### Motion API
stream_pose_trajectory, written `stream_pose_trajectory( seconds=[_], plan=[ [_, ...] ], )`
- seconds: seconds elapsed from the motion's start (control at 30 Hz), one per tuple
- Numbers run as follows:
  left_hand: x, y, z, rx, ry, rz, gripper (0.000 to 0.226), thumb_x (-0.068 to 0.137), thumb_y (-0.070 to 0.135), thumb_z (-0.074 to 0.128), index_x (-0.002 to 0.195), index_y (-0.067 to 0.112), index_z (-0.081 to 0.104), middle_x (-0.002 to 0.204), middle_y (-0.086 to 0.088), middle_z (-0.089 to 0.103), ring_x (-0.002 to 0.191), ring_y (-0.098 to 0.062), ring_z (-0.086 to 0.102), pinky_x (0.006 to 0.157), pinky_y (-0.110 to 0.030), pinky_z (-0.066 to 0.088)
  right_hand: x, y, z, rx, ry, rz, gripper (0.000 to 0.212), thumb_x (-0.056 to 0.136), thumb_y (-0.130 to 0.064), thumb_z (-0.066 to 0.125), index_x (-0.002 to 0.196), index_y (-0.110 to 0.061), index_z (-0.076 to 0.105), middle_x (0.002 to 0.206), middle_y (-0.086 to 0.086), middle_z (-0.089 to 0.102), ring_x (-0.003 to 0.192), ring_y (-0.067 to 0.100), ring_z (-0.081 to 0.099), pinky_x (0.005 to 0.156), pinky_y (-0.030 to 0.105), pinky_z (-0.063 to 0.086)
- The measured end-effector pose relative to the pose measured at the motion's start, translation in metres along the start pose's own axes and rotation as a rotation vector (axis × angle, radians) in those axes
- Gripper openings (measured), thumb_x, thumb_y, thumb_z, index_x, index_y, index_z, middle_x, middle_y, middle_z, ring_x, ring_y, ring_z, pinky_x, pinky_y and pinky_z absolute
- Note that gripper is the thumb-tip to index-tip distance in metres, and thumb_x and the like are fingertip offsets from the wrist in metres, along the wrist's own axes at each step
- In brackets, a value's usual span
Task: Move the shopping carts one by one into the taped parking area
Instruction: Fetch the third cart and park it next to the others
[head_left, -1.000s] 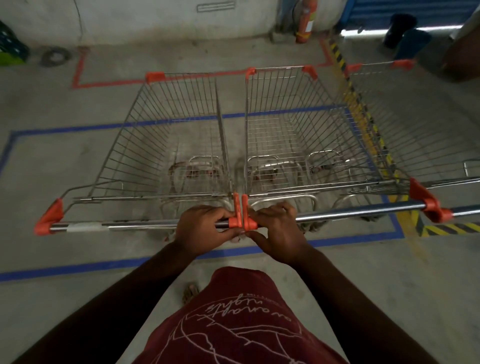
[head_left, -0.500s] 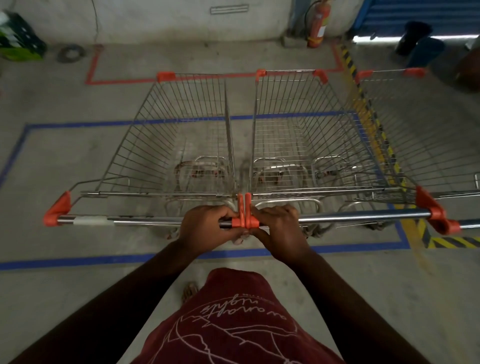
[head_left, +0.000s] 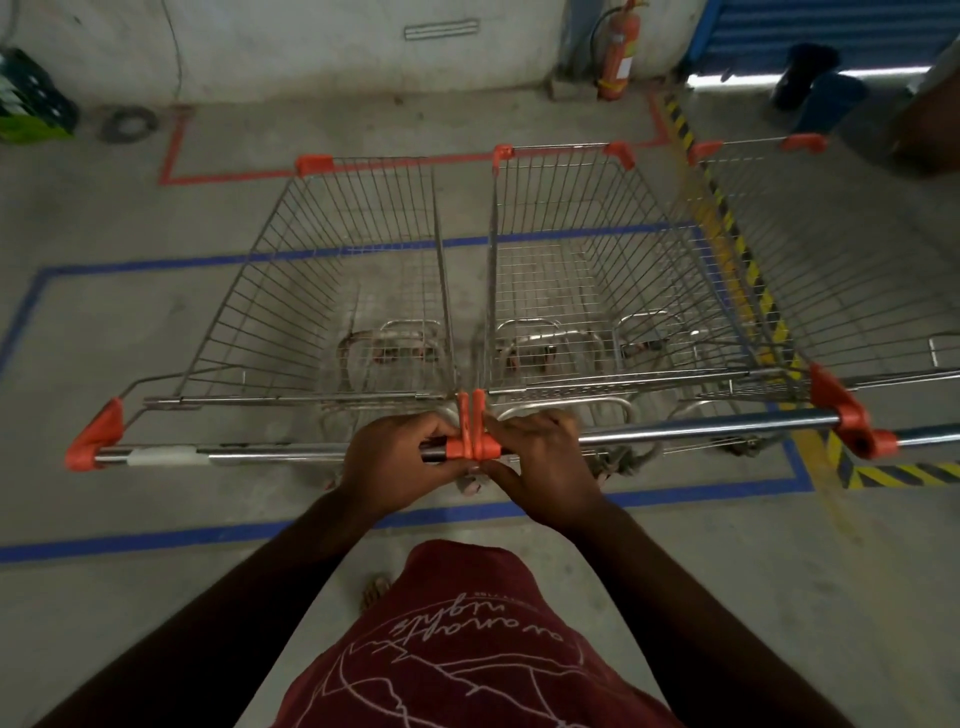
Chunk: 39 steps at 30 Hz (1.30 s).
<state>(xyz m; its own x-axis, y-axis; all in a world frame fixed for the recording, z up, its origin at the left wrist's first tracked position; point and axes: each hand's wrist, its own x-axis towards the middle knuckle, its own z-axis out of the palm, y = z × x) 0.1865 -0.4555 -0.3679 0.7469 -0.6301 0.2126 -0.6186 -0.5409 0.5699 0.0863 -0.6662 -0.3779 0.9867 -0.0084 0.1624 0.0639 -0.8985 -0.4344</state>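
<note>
Head view: pushed a little deeper than a second ago, toward the far edge of the blue-taped parking area (head_left: 156, 535), with two carts side by side inside it. Judged nearly parked. Left hand (head_left: 395, 457) wrapped closed around the left cart (head_left: 332, 291) handle at its inner end; right hand (head_left: 540, 462) curled closed on the right cart (head_left: 587, 270) handle, right beside the touching orange end caps (head_left: 471, 441). Third cart (head_left: 831, 249) standing past the right edge, over the yellow-black striped tape (head_left: 727, 223).

Scene dimly lit, cool daylight seen glaring under the blue shutter (head_left: 831, 31) top right, arms lost in shadow, strong fisheye bending noted at edges, slight softness overall
</note>
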Motion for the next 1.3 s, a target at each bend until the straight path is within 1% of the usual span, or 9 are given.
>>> stream_pose_trajectory(
  seconds=[0.13, 0.3, 0.37, 0.43, 0.63, 1.0, 1.13, 1.23, 1.3],
  plan=[
    [-0.001, 0.005, -0.001, -0.005, 0.013, 0.014, 0.043, 0.069, 0.058, 0.089, 0.097, 0.029, 0.074, 0.093, 0.017, 0.074, 0.081, 0.000, 0.066, 0.072, -0.007, 0.045, 0.000, -0.002, -0.002, 0.024, -0.002, 0.000, 0.058, 0.090, -0.055, 0.059, 0.140, -0.026, 0.062, 0.111, -0.009, 0.075, 0.106, 0.017, 0.066, 0.105, 0.040, 0.033],
    [0.000, 0.005, 0.002, -0.027, -0.001, 0.015, 0.056, 0.072, 0.061, 0.086, 0.112, 0.023, 0.073, 0.109, 0.011, 0.073, 0.099, -0.007, 0.066, 0.085, -0.028, 0.052, -0.004, -0.002, -0.003, 0.099, 0.077, 0.006, 0.052, 0.090, -0.042, 0.069, 0.139, -0.024, 0.062, 0.125, -0.004, 0.070, 0.116, 0.020, 0.063, 0.107, 0.032, 0.021],
    [-0.003, 0.006, 0.005, -0.030, -0.008, 0.035, 0.062, 0.077, 0.063, 0.081, 0.122, 0.021, 0.071, 0.119, 0.008, 0.071, 0.109, -0.012, 0.065, 0.091, -0.033, 0.052, -0.007, 0.000, -0.004, 0.068, 0.089, 0.014, 0.045, 0.091, -0.044, 0.063, 0.134, -0.029, 0.065, 0.123, -0.007, 0.070, 0.116, 0.018, 0.063, 0.113, 0.041, 0.025],
    [-0.006, 0.005, 0.008, -0.006, -0.012, 0.065, 0.063, 0.081, 0.061, 0.077, 0.128, 0.020, 0.070, 0.126, 0.005, 0.068, 0.114, -0.016, 0.064, 0.094, -0.038, 0.053, -0.012, 0.003, -0.006, 0.040, 0.110, 0.016, 0.041, 0.091, -0.046, 0.058, 0.128, -0.032, 0.068, 0.119, -0.010, 0.071, 0.113, 0.016, 0.063, 0.112, 0.049, 0.030],
    [-0.005, -0.004, 0.010, -0.025, -0.024, 0.062, 0.058, 0.081, 0.056, 0.081, 0.129, 0.023, 0.072, 0.129, 0.007, 0.065, 0.117, -0.017, 0.064, 0.095, -0.044, 0.052, -0.014, 0.009, -0.006, 0.099, 0.084, 0.048, 0.040, 0.089, -0.032, 0.075, 0.128, -0.038, 0.067, 0.117, -0.015, 0.072, 0.111, 0.014, 0.065, 0.104, 0.048, 0.036],
    [-0.004, -0.007, 0.009, -0.005, -0.014, 0.078, 0.058, 0.078, 0.054, 0.086, 0.127, 0.027, 0.073, 0.128, 0.010, 0.065, 0.114, -0.017, 0.063, 0.088, -0.043, 0.054, -0.015, 0.006, -0.005, 0.117, 0.111, 0.069, 0.042, 0.087, -0.032, 0.079, 0.128, -0.040, 0.069, 0.121, -0.017, 0.072, 0.115, 0.007, 0.062, 0.106, 0.048, 0.035],
    [-0.005, -0.004, 0.007, -0.028, -0.018, 0.070, 0.059, 0.078, 0.055, 0.085, 0.127, 0.025, 0.073, 0.128, 0.008, 0.065, 0.115, -0.018, 0.063, 0.090, -0.043, 0.054, -0.012, 0.006, -0.008, 0.106, 0.091, 0.057, 0.040, 0.089, -0.034, 0.076, 0.129, -0.039, 0.069, 0.123, -0.018, 0.071, 0.116, 0.009, 0.063, 0.106, 0.045, 0.035],
    [-0.004, -0.003, 0.008, -0.035, 0.000, 0.096, 0.056, 0.081, 0.057, 0.079, 0.126, 0.023, 0.074, 0.133, 0.003, 0.063, 0.122, -0.021, 0.059, 0.096, -0.042, 0.051, -0.015, 0.005, -0.008, 0.109, 0.109, 0.078, 0.039, 0.089, -0.035, 0.077, 0.128, -0.037, 0.071, 0.127, -0.017, 0.071, 0.122, 0.012, 0.063, 0.111, 0.040, 0.030],
    [-0.004, 0.000, 0.008, -0.057, 0.005, 0.126, 0.055, 0.083, 0.055, 0.076, 0.124, 0.019, 0.074, 0.136, 0.000, 0.061, 0.124, -0.023, 0.057, 0.099, -0.040, 0.050, -0.022, 0.003, -0.011, 0.077, 0.157, 0.121, 0.037, 0.089, -0.043, 0.074, 0.126, -0.038, 0.072, 0.135, -0.018, 0.066, 0.134, 0.013, 0.055, 0.115, 0.043, 0.026]
  ],
)
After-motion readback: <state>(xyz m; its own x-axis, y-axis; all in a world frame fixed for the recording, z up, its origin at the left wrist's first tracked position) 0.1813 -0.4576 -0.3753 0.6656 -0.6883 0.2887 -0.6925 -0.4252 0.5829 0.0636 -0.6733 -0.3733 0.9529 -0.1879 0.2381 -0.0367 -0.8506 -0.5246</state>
